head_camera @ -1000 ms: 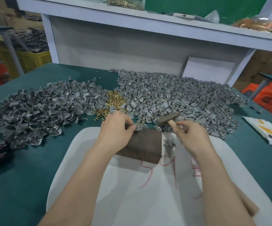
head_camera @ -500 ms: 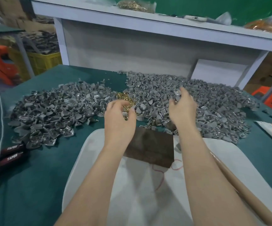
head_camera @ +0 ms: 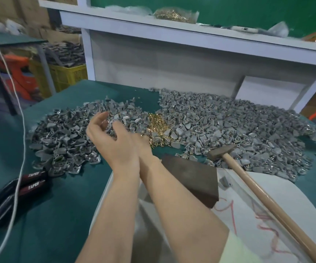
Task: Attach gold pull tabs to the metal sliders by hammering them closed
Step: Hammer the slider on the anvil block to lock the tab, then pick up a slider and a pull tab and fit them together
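Many gold tabs (head_camera: 156, 124) just right of left hand (head_camera: 109, 138).

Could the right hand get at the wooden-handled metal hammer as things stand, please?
Probably yes: the wooden-handled metal hammer lies uncovered, on the same side as the right hand.

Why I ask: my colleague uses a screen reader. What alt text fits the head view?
A person's left hand, fingers loosely curved, hovers over grey metal sliders, the right hand mostly hidden behind it. A hammer lies beside a dark block near gold pull tabs.
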A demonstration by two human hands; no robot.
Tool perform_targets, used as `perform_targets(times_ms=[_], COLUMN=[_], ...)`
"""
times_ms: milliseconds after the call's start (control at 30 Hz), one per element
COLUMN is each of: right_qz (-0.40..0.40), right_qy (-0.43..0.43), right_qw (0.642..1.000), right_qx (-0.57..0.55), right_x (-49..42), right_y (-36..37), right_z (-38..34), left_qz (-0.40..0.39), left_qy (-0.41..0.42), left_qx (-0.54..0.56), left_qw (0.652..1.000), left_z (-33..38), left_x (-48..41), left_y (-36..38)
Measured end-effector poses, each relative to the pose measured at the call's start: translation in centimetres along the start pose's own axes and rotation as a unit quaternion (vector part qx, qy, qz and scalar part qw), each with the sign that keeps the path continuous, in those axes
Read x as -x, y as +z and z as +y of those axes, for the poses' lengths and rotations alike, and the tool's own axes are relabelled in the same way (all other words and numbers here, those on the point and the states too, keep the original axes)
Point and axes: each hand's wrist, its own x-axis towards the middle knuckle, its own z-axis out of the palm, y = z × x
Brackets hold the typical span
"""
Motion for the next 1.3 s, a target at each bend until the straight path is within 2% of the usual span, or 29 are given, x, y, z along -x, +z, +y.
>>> perform_targets(times_ms=[100,200,267,333,433,533,567,600,667,733,833,1033,1300], right_qz=[0.009,0.047,0.086,0.107,0.115,0.135,0.139,0.145,0.127,0.039,-0.072,-0.075,-0.112], right_qy=[0.025,0.092,0.095,0.069,0.042,0.081,0.102,0.125,0.149,0.139,0.133,0.145,0.151], right_qw=[0.999,0.982,0.959,0.948,0.942,0.899,0.878,0.873,0.933,0.980,0.988,0.987,0.982], right_qx=[-0.035,-0.160,-0.251,-0.291,-0.311,-0.408,-0.446,-0.448,-0.302,-0.134,-0.009,-0.005,-0.019], right_x=[-0.4,0.3,1.5,2.8,4.2,4.2,4.1,3.8,2.9,1.8,0.1,-0.7,-0.8], right_y=[-0.6,-3.0,-4.8,-6.3,-7.0,-6.9,-6.6,-6.2,-5.1,-3.8,-2.4,-1.5,-2.0], right_z=[0.9,3.2,4.9,6.0,6.4,6.4,6.3,6.3,6.4,5.7,4.2,3.0,2.8], left_qz=[-0.018,-0.053,-0.115,-0.201,-0.272,-0.265,-0.244,-0.215,-0.152,-0.111,-0.092,-0.070,-0.096], left_qy=[-0.054,-0.109,-0.140,-0.166,-0.116,-0.077,-0.078,-0.081,-0.089,-0.098,-0.095,-0.119,-0.142], left_qx=[0.015,0.025,0.016,0.006,-0.034,-0.045,-0.035,-0.023,0.003,0.036,0.069,0.118,0.124], left_qw=[0.998,0.992,0.983,0.965,0.955,0.960,0.966,0.973,0.984,0.988,0.989,0.983,0.977], left_z=[-0.2,-0.9,-1.4,-1.7,-2.0,-1.8,-1.8,-1.7,-1.6,-1.6,-1.6,-1.4,-1.4], left_x=[-0.1,-0.2,0.0,0.4,1.0,1.0,0.9,0.8,0.4,0.1,0.0,0.1,0.2], left_y=[0.2,0.3,0.6,0.9,1.1,0.9,0.9,0.8,0.7,0.6,0.5,0.7,0.9])
